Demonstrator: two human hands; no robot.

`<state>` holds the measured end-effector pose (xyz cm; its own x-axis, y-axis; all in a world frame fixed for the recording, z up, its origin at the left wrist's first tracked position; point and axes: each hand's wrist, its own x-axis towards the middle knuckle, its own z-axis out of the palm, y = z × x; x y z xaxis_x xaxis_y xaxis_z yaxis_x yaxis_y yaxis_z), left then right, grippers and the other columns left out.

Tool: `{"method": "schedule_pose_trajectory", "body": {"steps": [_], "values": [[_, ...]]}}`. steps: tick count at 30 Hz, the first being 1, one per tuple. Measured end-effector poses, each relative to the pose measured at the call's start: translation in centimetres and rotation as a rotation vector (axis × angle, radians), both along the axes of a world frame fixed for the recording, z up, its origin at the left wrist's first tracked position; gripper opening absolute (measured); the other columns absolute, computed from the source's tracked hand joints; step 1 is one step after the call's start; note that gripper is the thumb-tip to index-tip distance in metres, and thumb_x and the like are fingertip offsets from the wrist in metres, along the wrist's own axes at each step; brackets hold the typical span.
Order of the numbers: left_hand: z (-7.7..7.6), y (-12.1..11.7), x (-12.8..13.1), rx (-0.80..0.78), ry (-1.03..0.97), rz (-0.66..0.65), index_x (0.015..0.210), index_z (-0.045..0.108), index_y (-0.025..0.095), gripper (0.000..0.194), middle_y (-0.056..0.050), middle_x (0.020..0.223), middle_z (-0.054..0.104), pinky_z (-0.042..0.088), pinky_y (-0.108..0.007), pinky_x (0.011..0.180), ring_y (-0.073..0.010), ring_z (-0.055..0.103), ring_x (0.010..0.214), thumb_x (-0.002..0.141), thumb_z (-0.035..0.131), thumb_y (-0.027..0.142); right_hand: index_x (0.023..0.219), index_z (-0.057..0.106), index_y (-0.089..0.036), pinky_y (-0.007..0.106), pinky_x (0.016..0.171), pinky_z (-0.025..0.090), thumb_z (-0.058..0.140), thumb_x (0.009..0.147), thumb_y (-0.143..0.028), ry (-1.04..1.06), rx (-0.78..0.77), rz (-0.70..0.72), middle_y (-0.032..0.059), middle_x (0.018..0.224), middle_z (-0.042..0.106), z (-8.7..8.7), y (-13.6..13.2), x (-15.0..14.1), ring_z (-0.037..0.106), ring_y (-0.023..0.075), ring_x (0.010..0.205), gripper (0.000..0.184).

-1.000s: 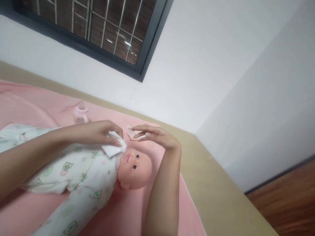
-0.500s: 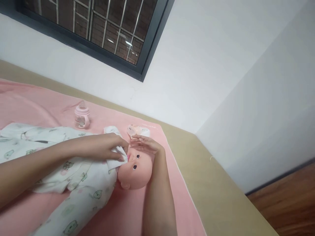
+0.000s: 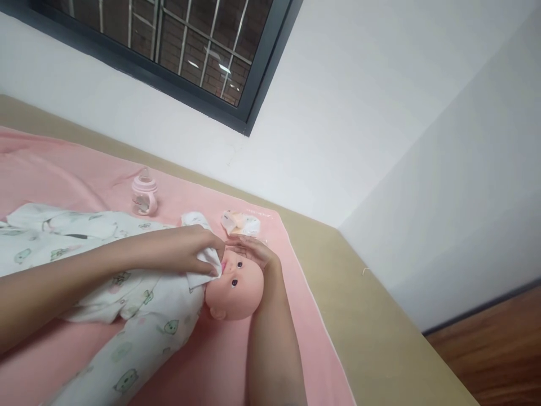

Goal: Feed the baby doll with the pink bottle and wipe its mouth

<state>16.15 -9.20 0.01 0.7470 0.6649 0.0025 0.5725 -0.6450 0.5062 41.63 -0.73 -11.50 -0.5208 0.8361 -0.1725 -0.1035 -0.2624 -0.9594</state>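
Observation:
A bald baby doll (image 3: 239, 296) in a white sleepsuit with green animal prints lies face up, its head to the right. My left hand (image 3: 203, 248) pinches a white cloth (image 3: 198, 279) between thumb and fingers, against the doll's chin and cheek just beside the mouth. On the far side of the doll's head is my right hand (image 3: 253, 248), fingers stretched out along its cheek. The right forearm runs past the crown of the head. Part of the right fingers is hidden behind the doll's face.
A pink blanket (image 3: 304, 316) lies beneath the doll on a tan surface (image 3: 338, 293). Beyond the doll stand a pink-topped baby bottle (image 3: 145, 194) with a handle and a small white-and-orange packet (image 3: 243, 224). A white wall with a dark-framed window (image 3: 245, 115) borders the far side.
The camera view has shifted slightly. My left hand keeps the cloth at the doll's face, and my right hand sits a touch closer around the far side of the head.

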Motion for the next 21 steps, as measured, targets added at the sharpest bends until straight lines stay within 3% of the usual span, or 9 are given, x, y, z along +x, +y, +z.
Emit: {"method": "schedule_pose_trajectory", "body": {"steps": [16, 21], "values": [[-0.7, 0.8, 0.0, 0.021, -0.066, -0.006, 0.085, 0.070, 0.024, 0.017, 0.002, 0.077, 0.068, 0.042, -0.020, 0.059, -0.0157, 0.064, 0.067, 0.076, 0.056, 0.028, 0.107, 0.063, -0.017, 0.043, 0.105, 0.043, 0.069, 0.077, -0.032, 0.075, -0.023, -0.047, 0.0092, 0.115, 0.066, -0.5, 0.4, 0.0, 0.060, 0.0238, 0.113, 0.034], [-0.3, 0.8, 0.1, 0.145, -0.100, 0.006, 0.081, 0.071, 0.024, 0.018, 0.003, 0.083, 0.070, 0.041, -0.019, 0.065, -0.0149, 0.065, 0.076, 0.074, 0.056, 0.022, 0.107, 0.063, -0.018, 0.043, 0.105, 0.043, 0.068, 0.078, -0.033, 0.075, -0.027, -0.071, 0.0088, 0.113, 0.067, -0.9, 0.5, 0.0, 0.061, 0.0232, 0.112, 0.033]]}}
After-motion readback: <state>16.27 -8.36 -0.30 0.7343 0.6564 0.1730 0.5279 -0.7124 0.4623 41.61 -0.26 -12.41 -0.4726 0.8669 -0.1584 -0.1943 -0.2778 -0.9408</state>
